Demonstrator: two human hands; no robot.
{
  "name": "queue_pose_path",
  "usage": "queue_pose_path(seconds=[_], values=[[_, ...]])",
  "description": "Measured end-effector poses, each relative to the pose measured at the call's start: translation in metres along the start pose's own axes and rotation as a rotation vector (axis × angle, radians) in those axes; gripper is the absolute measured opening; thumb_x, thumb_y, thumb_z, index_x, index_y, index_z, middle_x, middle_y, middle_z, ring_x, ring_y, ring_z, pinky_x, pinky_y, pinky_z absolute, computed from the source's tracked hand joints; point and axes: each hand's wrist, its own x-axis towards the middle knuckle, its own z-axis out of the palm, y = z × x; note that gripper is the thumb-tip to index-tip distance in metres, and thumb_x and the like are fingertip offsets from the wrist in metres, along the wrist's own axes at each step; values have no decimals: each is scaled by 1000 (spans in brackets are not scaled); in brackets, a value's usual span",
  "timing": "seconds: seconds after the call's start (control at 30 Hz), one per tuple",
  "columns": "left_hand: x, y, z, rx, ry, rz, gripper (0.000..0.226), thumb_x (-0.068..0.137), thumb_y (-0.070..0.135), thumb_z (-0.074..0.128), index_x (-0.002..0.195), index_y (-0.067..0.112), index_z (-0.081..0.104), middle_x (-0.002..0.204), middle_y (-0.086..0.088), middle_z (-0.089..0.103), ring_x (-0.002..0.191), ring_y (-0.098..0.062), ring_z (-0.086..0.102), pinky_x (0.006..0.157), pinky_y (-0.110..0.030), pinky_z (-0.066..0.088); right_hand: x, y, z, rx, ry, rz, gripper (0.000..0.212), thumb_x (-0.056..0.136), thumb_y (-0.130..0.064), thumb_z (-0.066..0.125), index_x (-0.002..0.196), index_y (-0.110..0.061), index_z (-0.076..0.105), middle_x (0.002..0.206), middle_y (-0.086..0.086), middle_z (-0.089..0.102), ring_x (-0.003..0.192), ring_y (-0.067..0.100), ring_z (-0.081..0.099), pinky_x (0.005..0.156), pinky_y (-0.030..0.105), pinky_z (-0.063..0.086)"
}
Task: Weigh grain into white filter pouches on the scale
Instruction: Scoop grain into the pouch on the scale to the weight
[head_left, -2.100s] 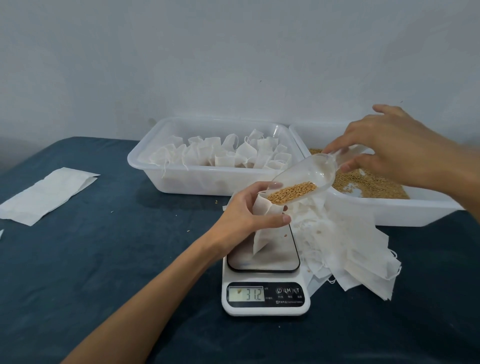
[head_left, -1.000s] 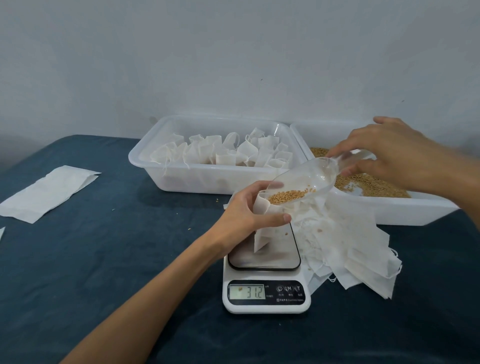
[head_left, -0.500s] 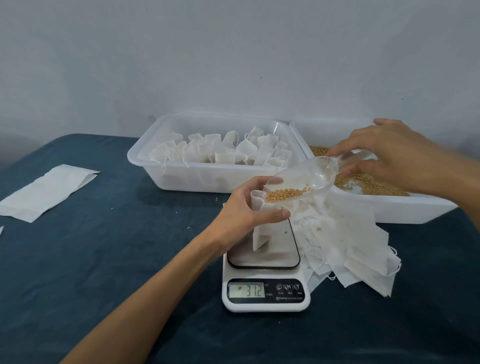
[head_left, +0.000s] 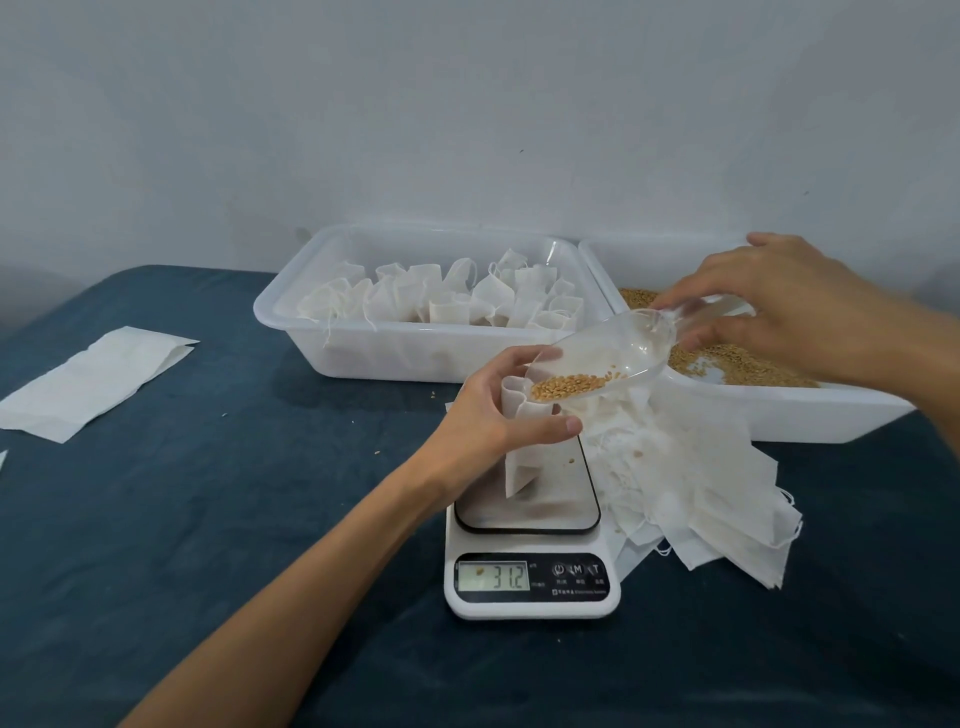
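My left hand (head_left: 488, 410) grips a white filter pouch (head_left: 521, 457) by its open top, its bottom hanging just over the scale (head_left: 532, 545) platform. The display reads 31.2. My right hand (head_left: 779, 312) holds the handle of a clear plastic scoop (head_left: 608, 353), tilted down with its lip at the pouch mouth. A small heap of golden grain (head_left: 569, 387) lies at the scoop's front edge.
A white tub (head_left: 415, 353) of filled pouches stands behind the scale. A second white tub (head_left: 810, 410) of loose grain sits at the right. Several empty pouches (head_left: 701, 493) are piled beside the scale. A flat white sheet (head_left: 93, 379) lies at left on the blue tablecloth.
The grain heap in the scoop has shrunk. My right hand has dropped slightly, and the scoop stays at the pouch mouth. The display still reads 31.2.
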Motion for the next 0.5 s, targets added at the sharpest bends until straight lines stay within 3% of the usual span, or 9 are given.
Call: queue_pose_path(seconds=[0.3,0.4,0.5], values=[[-1,-1,1,-15,-4,-15,71,81,12,90,141,34,57,127,-9,71,112,-26,73,97,-31,58,-1,8,6,-9,8,2,28,88,-36,73,115,-40,69,96,-27,58,100,5,53,118,37,16],[-2,-1,2,1,-13,-20,73,81,14,90,142,37,55,123,-8,74,112,-24,73,100,-36,57,-2,9,12,16,5,-7,24,87,-35,74,111,-38,69,96,-29,60,102,8,59,108,29,21],[-3,-2,4,-22,-41,-24,75,81,12,89,143,34,54,117,-4,74,107,-22,72,94,-31,57,-3,9,13,78,-13,3,20,87,-37,72,103,-47,65,99,-26,66,102,1,61,99,26,27]])
